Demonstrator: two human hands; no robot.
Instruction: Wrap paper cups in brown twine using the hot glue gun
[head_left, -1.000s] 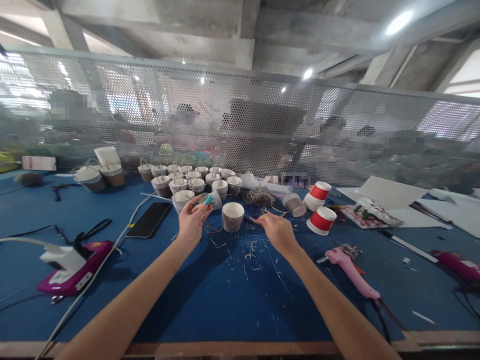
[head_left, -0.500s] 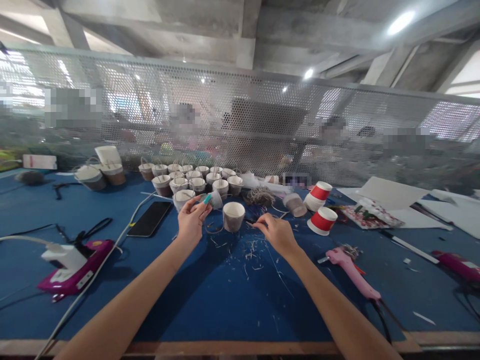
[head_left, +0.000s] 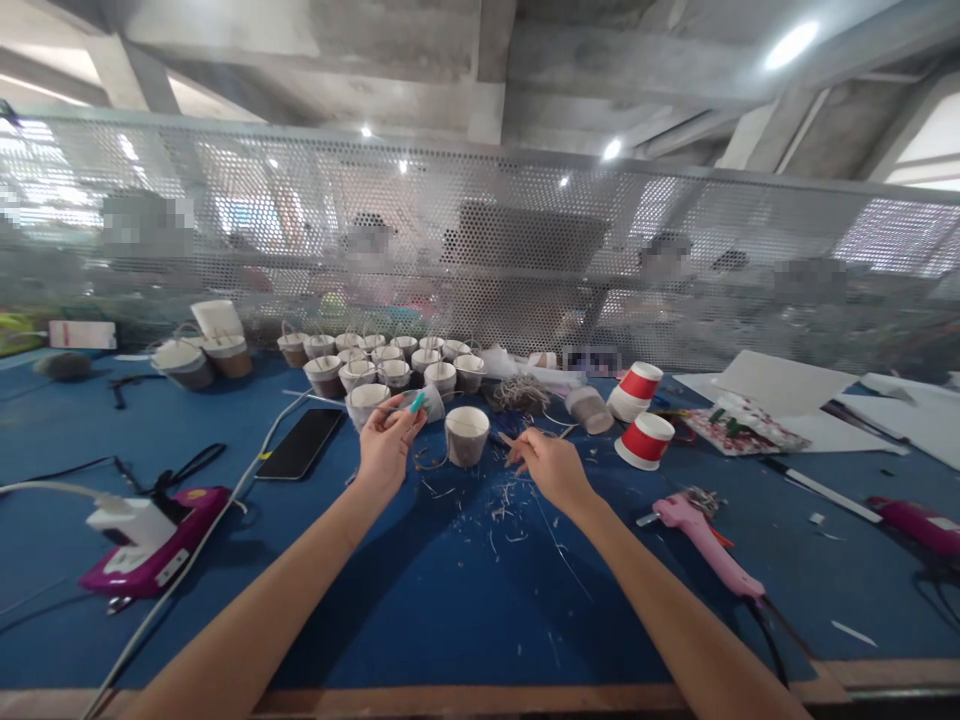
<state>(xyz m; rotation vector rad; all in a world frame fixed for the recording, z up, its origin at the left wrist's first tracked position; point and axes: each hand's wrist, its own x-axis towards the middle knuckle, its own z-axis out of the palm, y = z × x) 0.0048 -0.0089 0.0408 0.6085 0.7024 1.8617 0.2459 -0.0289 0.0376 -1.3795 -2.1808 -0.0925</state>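
Note:
My left hand [head_left: 385,447] is raised left of centre, its fingers drawn together in a pinch. A small teal piece [head_left: 417,402] shows at its fingertips; whether it is worn or held I cannot tell. Just behind those fingertips a pale cup [head_left: 433,404] lies tilted. Between my hands a grey-wrapped paper cup [head_left: 468,440] stands upright, with a loop of twine [head_left: 429,460] at its left side. To the right of it my right hand [head_left: 551,465] is low over the table, fingers pinched; what they hold is too small to name. Twine scraps [head_left: 506,500] lie below.
Several wrapped cups with handles [head_left: 358,373] stand behind. A phone [head_left: 300,443] and a purple power strip [head_left: 180,560] with cables lie left. At right are red-and-white paper cups [head_left: 645,440], a pink glue gun [head_left: 709,545] and paper sheets [head_left: 780,385]. A perforated screen [head_left: 525,260] rises behind.
My right hand's fingers have shifted slightly and look a little more curled. My left hand stays nearly in place, and the cup between my hands still stands. The view has tilted a little.

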